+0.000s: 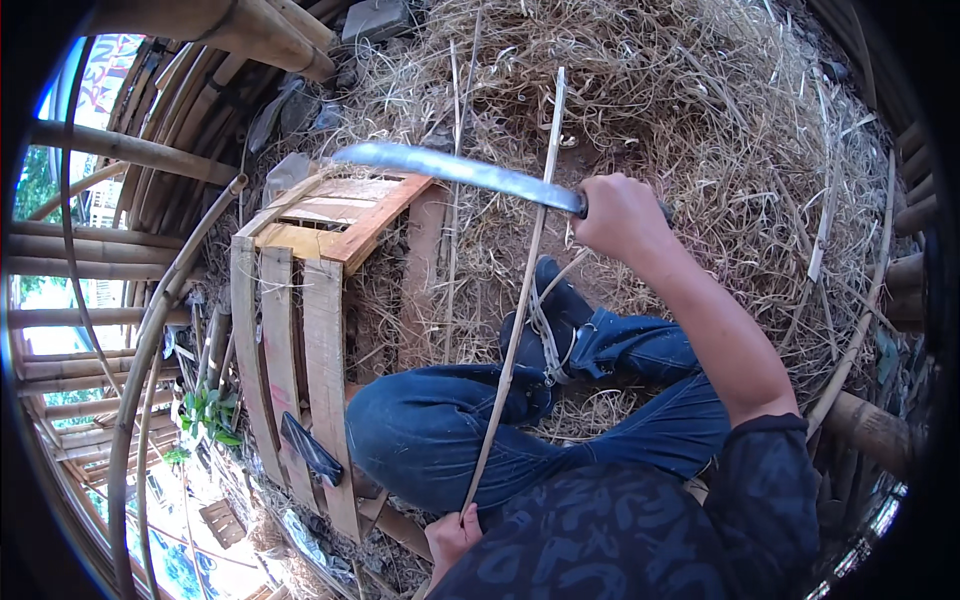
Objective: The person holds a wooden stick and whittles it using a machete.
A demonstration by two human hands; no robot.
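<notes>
My right hand (622,215) is closed round the dark handle of a machete (455,168). Its long steel blade points left and crosses over a thin bamboo strip (527,290); I cannot tell whether the two touch. The strip runs from the shavings at the top down across my bent legs. At its lower end my left hand (453,537) grips it beside my left thigh. Both feet, in dark shoes, lie crossed under the middle of the strip.
A wooden slatted crate (325,250) stands at my left, with a dark object (311,449) on its slats. Dry shavings (660,80) cover the ground ahead and right. Bamboo poles (110,262) form an open wall on the left. Another thin strip (455,230) lies beside the crate.
</notes>
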